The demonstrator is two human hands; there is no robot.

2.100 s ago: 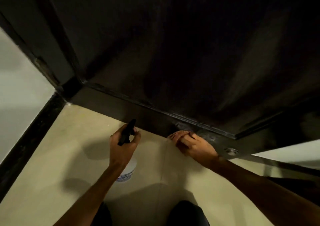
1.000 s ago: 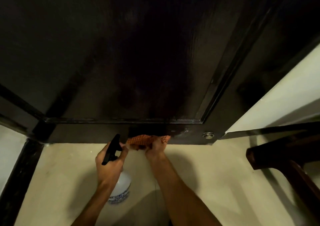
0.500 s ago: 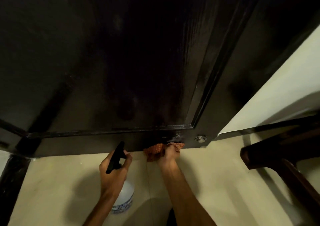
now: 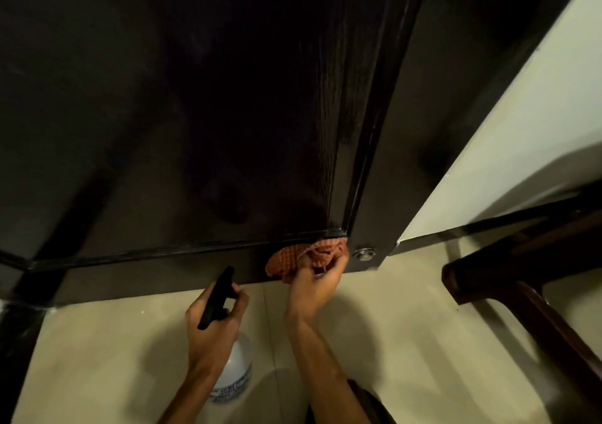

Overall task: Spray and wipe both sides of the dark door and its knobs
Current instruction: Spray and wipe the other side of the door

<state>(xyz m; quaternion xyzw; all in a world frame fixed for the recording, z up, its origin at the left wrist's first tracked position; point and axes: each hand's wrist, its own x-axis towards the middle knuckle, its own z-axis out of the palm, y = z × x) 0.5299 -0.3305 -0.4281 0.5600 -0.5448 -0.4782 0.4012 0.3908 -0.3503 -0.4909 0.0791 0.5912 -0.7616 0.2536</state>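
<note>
Wiping low on the dark door (image 4: 228, 114), bottom rail, near its right corner. Pressing a bunched orange cloth (image 4: 291, 260) there in the curled right hand (image 4: 314, 288), just beside a round metal fitting (image 4: 364, 253). Gripping the spray bottle (image 4: 237, 365) in the left hand (image 4: 211, 324). Next, probably: carry the stroke round that fitting.

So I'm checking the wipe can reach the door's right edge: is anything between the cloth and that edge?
Yes: a round metal fitting sits on the bottom rail of the door, just right of the cloth, which the right hand holds. Nothing else visible lies between.
</note>
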